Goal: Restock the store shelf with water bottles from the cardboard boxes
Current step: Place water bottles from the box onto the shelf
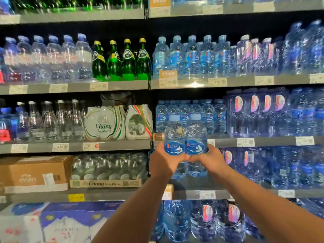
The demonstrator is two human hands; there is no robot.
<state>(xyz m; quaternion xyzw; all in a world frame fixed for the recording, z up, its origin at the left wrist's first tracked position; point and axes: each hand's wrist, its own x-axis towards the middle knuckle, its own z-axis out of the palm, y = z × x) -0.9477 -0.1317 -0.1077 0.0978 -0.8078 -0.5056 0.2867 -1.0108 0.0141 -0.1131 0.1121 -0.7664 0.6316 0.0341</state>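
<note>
Store aisle, shelves (228, 142) crowded with bottled water. Left hand (164, 161) grasps one water bottle (174, 137), right hand (211, 159) grasps second bottle (196, 137), both raised before matching blue-label row (189, 114). Placement pending; cardboard box (35, 172) sits lower left, restock unfinished.

Supermarket drinks aisle, grey shelves (122, 85) tier on tier, paper price tags (217, 82) along every edge, blue water bottles (191, 57) in tight rows, green glass bottles (121, 62), shrink-wrapped Chang soda water packs (105, 123), cardboard box (35, 171) on a shelf.
</note>
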